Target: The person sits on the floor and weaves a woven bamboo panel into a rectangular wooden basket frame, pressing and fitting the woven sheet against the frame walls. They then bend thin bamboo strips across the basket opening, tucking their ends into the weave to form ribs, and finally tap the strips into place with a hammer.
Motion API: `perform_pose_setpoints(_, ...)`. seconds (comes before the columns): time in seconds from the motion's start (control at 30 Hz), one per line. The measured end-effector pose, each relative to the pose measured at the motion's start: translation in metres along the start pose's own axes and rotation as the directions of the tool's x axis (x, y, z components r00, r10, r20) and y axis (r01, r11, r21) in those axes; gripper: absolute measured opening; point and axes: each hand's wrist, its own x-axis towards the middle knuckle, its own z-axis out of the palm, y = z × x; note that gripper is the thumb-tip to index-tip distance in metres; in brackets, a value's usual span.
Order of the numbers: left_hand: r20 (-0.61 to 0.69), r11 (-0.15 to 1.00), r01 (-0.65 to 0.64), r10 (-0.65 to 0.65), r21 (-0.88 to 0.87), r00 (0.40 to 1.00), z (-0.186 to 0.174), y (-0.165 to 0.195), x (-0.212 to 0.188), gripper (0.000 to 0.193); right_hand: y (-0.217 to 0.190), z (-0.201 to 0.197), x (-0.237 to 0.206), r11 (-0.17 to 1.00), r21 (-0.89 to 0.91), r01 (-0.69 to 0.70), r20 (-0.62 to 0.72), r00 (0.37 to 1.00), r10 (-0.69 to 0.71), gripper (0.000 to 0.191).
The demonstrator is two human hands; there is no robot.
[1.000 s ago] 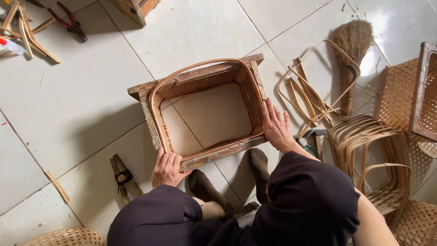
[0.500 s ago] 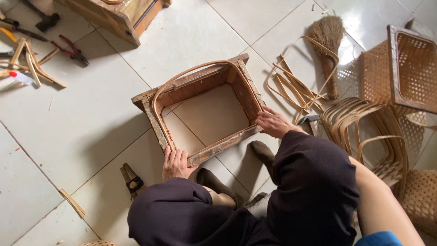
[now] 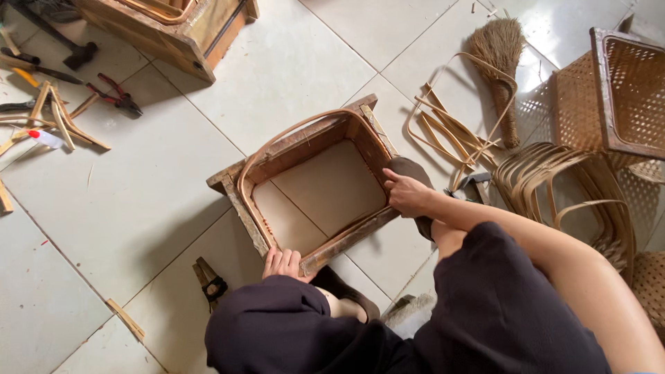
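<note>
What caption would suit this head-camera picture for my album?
Seated on a tiled floor, left hand and right hand grip a square wooden frame lined with bent cane.

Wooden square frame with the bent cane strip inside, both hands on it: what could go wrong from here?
1. The bent cane strip bows above the square wooden frame along its far edge; it might spring out, since the left hand and right hand press only the near and right sides.
2. Right hand fingertips sit at the inner wall, so they could get pinched.
3. The dark hand tool lies beside the knee, easy to kneel on.
</note>
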Motion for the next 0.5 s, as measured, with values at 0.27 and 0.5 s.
perform_pose_setpoints(0.27,-0.001,0.988,0.145,-0.145,-0.045,0.989,0.001,0.018,-0.01,0.058,0.05,-0.025,-0.065,0.98,-0.102,0.169,-0.16,0.97,-0.184,0.034)
perform_pose_setpoints(0.5,0.22,0.975,0.209,-0.188,-0.078,0.957,0.015,0.013,-0.011,0.057,0.13,-0.096,0.095,0.983,0.177,0.048,-0.763,0.638,0.106,0.041)
